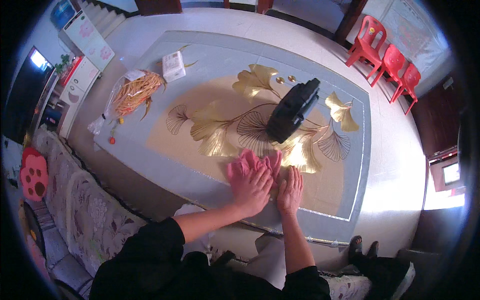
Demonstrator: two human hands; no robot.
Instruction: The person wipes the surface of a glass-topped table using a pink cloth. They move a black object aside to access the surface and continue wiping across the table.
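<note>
My left hand (252, 192) rests on a crumpled pink cloth (240, 167), pressing it against the tabletop. The cloth bunches up past my fingertips, and part of it is hidden under the palm. Close beside it on the right, my right hand (290, 192) lies on the table with its fingers stretched out and no object in it. Both hands are near the front edge of a large table (318, 221) covered with a grey and tan top printed with golden ginkgo leaves. Just beyond the hands, a bulky black object (292, 110) stands on the tabletop; its kind is unclear.
Toward the left of the table are a clear plastic bag of thin orange-brown strands (133, 92) and a white pack (173, 66). A patterned sofa (101, 210) is at left. Red plastic chairs (369, 41) line the right wall. A person's feet (362, 245) show at lower right.
</note>
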